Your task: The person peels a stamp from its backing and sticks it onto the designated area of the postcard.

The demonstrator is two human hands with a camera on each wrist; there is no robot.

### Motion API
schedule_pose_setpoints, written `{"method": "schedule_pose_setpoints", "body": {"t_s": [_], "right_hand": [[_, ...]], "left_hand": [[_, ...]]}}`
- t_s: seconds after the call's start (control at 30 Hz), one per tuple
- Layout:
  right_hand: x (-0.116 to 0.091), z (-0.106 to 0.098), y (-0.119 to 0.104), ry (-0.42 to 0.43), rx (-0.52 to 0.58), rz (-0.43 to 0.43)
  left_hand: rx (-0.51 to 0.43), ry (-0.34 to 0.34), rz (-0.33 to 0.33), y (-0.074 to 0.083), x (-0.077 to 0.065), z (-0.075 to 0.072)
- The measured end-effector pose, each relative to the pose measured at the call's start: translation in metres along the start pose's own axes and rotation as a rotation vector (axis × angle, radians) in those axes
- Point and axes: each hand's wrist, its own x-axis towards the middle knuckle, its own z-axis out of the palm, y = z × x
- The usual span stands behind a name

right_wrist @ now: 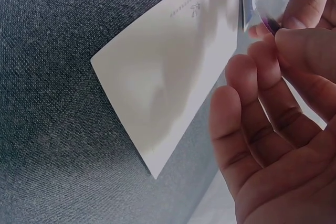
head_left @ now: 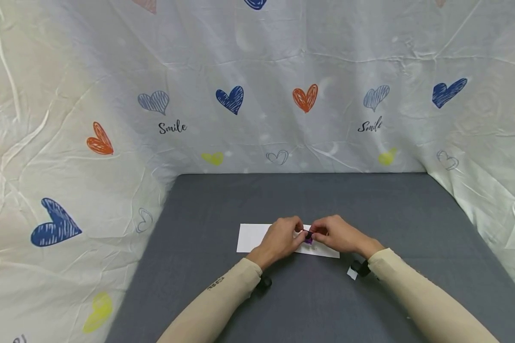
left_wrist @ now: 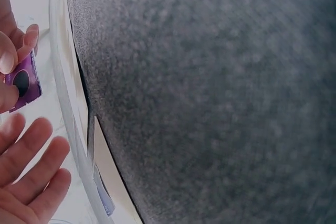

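Note:
In the head view a small purple packet [head_left: 309,240] is pinched between the two hands above a white strip of card or paper. My left hand [head_left: 283,235] grips its left side and my right hand [head_left: 338,233] its right side, thumbs and fingertips close together. A dark oval marks the face of the packet [left_wrist: 32,88] in the left wrist view, partly covered by fingers. The other fingers of the left hand [left_wrist: 34,177] are spread loosely below it. Only a thin purple edge shows beyond the thumb of the right hand [right_wrist: 278,124] in the right wrist view.
The white strip [head_left: 251,237] lies flat on the dark grey table [head_left: 300,195], with small print [right_wrist: 184,8] near one edge. A bluish flat piece [left_wrist: 103,195] shows beside it. Black wrist devices hang under both sleeves. A curtain [head_left: 266,52] with hearts stands behind.

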Motion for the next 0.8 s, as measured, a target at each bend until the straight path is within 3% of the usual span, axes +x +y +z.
{"method": "schedule_pose_setpoints", "body": {"t_s": [0.17,0.33,0.8], "right_hand": [[0.0010,0.0008,-0.0017,0.013,0.000,0.004],[0.0014,0.0028,-0.0025,0.019,0.015,0.016],[0.0007,0.0066,0.0006,0.034,0.007,-0.017]], "left_hand": [[0.018,0.036,-0.026,0.0002,-0.0002,0.0000],[0.045,0.063,0.006,0.0005,-0.0009,0.0005],[0.007,0.005,0.070,0.0008,-0.0016,0.0032]]}}
